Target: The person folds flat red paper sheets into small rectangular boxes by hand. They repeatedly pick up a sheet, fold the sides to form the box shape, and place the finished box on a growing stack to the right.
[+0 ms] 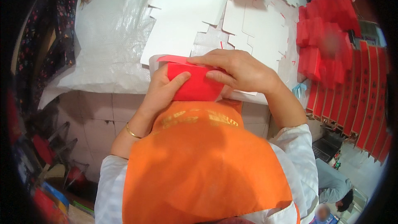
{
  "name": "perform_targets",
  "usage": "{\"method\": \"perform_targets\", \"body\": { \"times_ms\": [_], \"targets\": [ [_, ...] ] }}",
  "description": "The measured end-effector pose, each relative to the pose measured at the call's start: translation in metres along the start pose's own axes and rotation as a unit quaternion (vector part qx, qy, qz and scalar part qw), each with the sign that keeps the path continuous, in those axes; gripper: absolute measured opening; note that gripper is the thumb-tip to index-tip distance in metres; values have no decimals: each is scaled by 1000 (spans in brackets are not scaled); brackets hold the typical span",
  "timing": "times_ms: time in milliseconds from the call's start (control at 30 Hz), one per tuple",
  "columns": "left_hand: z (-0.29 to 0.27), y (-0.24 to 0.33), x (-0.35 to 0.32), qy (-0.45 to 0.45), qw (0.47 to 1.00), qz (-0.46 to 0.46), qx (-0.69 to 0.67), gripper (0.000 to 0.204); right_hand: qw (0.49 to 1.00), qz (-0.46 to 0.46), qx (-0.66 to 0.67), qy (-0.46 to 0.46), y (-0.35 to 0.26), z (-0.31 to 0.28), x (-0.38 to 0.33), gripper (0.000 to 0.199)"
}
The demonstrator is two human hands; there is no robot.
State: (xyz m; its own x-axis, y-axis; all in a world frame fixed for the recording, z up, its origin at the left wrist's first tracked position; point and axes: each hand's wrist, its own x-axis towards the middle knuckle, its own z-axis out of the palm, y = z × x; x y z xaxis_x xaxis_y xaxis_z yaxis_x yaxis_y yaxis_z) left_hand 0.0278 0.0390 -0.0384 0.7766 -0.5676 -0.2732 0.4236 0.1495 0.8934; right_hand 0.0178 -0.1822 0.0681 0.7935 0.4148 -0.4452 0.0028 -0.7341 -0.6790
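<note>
At the far left a dark flowered cloth (62, 20) hangs beside the worktable covered in crinkled white plastic sheeting (103, 37). Low at the left a thin gold bangle (132, 133) circles the wrist, and above it the left hand (159, 91) cups the near left corner of a flat red paperboard box blank (195, 85), thumb pressed onto its red face, the other fingers hidden underneath. The blank lies at the table's near edge, directly between the two hands and just above the orange apron (199, 161); its long axis runs left to right, with a pale pink flap (176, 59) lifted along its far edge. The right hand (242, 72) lies over the blank's far right corner, fingers curled and pinching the fold there. Both hands touch it; neither is nearer. Beyond lie stacks of flat white die-cut card sheets (186, 12), well apart from the hands. Further right stand piles of folded red boxes (323, 33), then a row of long red paper strips (360, 95) laid side by side.
</note>
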Motion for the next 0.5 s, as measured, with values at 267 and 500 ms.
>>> {"method": "perform_targets", "body": {
  "times_ms": [267, 500],
  "targets": [
    [-8, 50, 17, 243, 809, 358, 398, 31, 970, -56, 169, 163, 28, -19, 8, 56],
    [17, 30, 10, 150, 957, 245, 47, 56, 874, -81, 327, 350, 36, 28, -3, 63]
  ]
}}
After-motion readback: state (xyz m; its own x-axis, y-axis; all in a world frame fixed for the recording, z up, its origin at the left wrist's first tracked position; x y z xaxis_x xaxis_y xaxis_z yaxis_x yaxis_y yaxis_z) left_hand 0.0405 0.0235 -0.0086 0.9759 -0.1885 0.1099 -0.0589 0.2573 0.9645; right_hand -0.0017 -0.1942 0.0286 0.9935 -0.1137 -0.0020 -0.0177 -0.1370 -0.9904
